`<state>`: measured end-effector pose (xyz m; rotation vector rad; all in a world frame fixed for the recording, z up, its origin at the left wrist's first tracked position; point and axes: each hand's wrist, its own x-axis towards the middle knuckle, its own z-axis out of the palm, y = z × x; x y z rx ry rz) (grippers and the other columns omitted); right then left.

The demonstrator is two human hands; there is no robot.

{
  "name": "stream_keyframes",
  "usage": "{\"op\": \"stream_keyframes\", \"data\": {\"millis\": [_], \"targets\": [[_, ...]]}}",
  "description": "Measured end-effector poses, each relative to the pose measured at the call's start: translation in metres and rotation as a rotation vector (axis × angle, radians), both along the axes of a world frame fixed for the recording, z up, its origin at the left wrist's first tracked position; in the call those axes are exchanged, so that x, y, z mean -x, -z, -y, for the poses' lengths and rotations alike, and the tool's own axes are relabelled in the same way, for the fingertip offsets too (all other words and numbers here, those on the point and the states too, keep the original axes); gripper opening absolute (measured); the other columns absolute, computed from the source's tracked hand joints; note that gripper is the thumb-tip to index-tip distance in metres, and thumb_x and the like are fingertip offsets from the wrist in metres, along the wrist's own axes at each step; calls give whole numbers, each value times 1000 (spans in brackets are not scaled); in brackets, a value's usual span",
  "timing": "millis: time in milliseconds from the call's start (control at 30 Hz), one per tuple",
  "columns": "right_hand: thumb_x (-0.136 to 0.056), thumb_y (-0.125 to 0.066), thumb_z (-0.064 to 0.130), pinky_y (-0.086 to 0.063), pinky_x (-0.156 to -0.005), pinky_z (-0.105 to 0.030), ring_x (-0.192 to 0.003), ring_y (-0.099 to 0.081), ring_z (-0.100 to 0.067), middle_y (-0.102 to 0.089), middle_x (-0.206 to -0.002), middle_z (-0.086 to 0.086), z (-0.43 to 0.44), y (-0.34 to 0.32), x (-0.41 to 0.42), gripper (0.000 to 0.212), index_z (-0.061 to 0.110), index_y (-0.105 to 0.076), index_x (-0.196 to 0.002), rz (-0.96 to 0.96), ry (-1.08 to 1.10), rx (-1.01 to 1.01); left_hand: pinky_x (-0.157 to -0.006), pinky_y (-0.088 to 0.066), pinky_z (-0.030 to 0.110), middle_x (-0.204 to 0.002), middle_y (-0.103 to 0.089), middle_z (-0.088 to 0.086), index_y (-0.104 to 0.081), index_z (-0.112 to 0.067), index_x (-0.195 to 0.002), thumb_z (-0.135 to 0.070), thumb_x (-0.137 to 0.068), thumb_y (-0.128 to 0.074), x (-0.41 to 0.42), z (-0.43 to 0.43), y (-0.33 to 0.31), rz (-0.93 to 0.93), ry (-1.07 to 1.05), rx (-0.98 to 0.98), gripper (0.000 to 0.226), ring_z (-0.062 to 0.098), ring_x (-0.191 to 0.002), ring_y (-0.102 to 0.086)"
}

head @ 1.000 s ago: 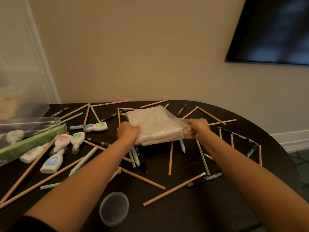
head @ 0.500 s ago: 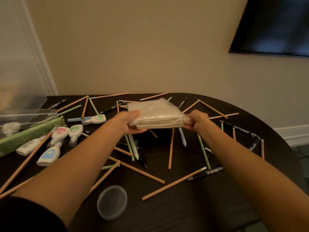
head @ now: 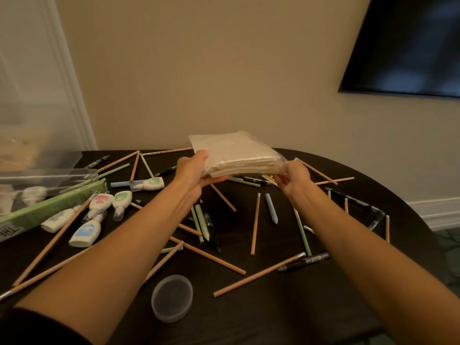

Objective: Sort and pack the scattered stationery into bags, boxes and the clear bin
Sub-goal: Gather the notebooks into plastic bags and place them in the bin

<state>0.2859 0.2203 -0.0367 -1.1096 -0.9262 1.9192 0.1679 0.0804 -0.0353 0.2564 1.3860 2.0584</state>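
A shallow round clear tub [head: 172, 297] sits nearest on the dark bench [head: 323, 310], among scattered wooden pencils [head: 258, 274] and black pens [head: 305, 261]. To the left, correction-tape dispensers [head: 86, 231] lie beside a green box [head: 49, 210]. Farther off, both hands hold a plastic-wrapped pack of paper [head: 236, 155] above the bench. The left hand [head: 193, 170] has its fingers [head: 215, 180] curled under the pack's left end, thumb on top. The right hand [head: 295, 179] pinches the wrap at the right end. The clear bin [head: 37, 158] stands far left.

- The packet [head: 236, 155] between the left hand [head: 193, 174] and right hand [head: 293, 179] is showing clear, glossy, crinkled plastic film over matt, paper-like sheets.
- Below both hands, the surface [head: 286, 307] is looking dark and matt.
- The pencils [head: 256, 221] under the hands are showing bare matt wood.
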Motion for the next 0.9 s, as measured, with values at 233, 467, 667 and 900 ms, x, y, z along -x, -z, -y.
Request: {"op": "stream_keyframes", "data": {"millis": [233, 467, 667, 900], "targets": [[-91, -51, 29, -53, -81, -31, -101, -58, -26, -54, -112, -17, 23, -10, 26, 27, 10, -57, -110, -519, 2, 155, -54, -58, 34, -91, -61, 12, -52, -8, -85, -12, -94, -42, 1, 4, -8, -85, -39, -87, 14, 23, -71, -66], [-86, -59, 40, -39, -98, -58, -113, -53, -40, -54, -126, -21, 24, -24, 100, 55, 10, -45, -130, -596, -247, 157, -93, -44, 45, -110, -60, 12, -51, -11, -100, -26, -93, -38, 44, -4, -13, -420, -71, 145, 21, 26, -102, -56], [-86, -59, 7, -53, -73, -44, -88, -61, -31, -59, -108, -17, 26, -57, 150, 19, 7, -51, -103, -452, -131, 156, -63, -58, 29, -93, -57, 9, -42, -12, -93, -21, -94, -43, 108, 15, -59, -301, 127, 143, 9, 19, -80, -62], [-84, -61, 6, -50, -91, -45, -97, -60, -30, -60, -107, -15, 52, -106, 201, 12, 9, -52, -91, -295, -162, 159, -111, -13, 41, -153, 14, 3, 5, -33, -146, -22, -84, -60, 168, 58, -116, -1002, -17, 672, 91, 27, -141, 5]]}}
